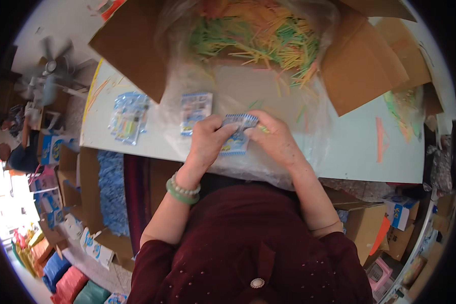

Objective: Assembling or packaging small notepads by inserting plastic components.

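A small packet (233, 145) is pointing away from the person's body, its long axis running from near to far and its far end leaning slightly right. It is sitting between the two hands at the near side of the tabletop (352, 149) – whether it is touching the surface, I cannot tell. It is looking blue and white, flat and roughly rectangular, with striped bands crossing both ends and a yellowish patch showing low on its front. The printing on it is staying too small and blurred to read.

The left hand (206, 142) is pinching the packet's left side, fingers closed on it; the right hand (277, 141) is gripping the upper right corner, fingers bent tightly around it. A bracelet (181, 194) is circling the left wrist.

Just left, a second packet (196, 109) is lying flat, and farther left a cluster of packets (128, 117) is resting. Beyond the hands, green, yellow and orange sticks (283, 43) are spilling over clear plastic (316, 114) – brown cardboard flaps (362, 61) are flanking them.
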